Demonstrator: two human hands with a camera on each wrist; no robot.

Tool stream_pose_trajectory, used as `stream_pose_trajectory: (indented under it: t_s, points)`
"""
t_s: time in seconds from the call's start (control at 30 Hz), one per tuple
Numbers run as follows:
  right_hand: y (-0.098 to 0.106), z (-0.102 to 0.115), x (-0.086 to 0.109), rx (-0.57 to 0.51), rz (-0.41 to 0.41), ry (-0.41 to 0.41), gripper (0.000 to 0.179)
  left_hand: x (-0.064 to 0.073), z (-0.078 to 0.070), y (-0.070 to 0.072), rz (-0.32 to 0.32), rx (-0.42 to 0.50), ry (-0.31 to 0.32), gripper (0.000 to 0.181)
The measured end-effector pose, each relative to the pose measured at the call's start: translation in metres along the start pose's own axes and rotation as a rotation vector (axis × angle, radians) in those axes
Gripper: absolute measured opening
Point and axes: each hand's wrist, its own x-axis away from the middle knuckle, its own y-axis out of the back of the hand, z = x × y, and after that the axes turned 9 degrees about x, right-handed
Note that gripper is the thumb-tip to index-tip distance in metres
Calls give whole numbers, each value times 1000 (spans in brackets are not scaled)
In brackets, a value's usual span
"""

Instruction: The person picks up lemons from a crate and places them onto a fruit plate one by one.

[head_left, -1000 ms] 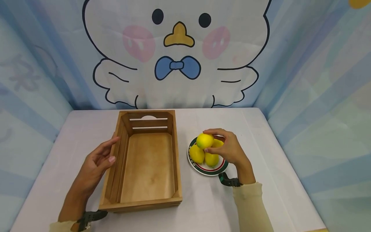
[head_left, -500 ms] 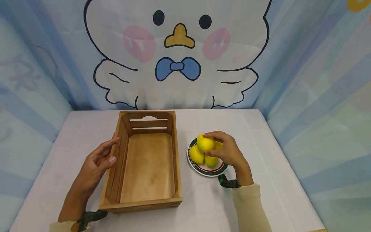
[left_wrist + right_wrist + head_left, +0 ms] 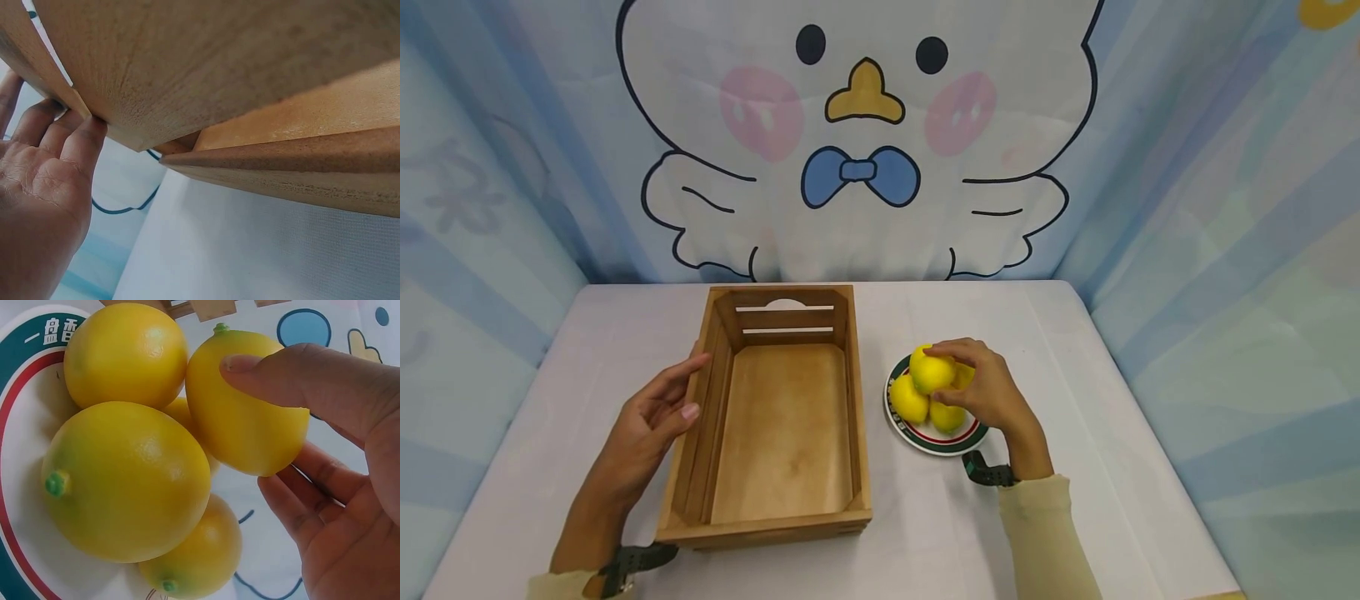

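Note:
At the right, my right hand [image 3: 997,396] pinches a yellow lemon [image 3: 929,372] with a green tip at the top of a small pile. In the right wrist view, my thumb lies across the near side of that lemon [image 3: 240,428], with fingers behind it. Other lemons [image 3: 908,400] lie below on a round white plate [image 3: 951,449] with a green rim and red ring. My left hand [image 3: 640,429] rests against the left side of a wooden crate [image 3: 786,433]; its fingertips touch a slat in the left wrist view. Inside the crate only bare floor shows.
A white cloth covers the table [image 3: 1060,333]. Behind it hangs a curtain [image 3: 865,233] printed with a cartoon chick, and patterned curtains stand at both sides. The crate's raised walls stand left of the plate.
My right hand has shifted slightly down and left, its fingers further over the top lemon, which has moved slightly down. The left hand and crate stay in place.

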Motion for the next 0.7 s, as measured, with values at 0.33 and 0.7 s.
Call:
stream_pose_trajectory:
  t_s: [0.33, 0.7]
  points:
    - [-3, 1, 1, 8, -11, 9, 62, 0, 0, 1, -7, -7, 15, 61]
    - [-5, 0, 3, -1, -7, 8, 63, 0, 1, 1, -3, 2, 20, 62]
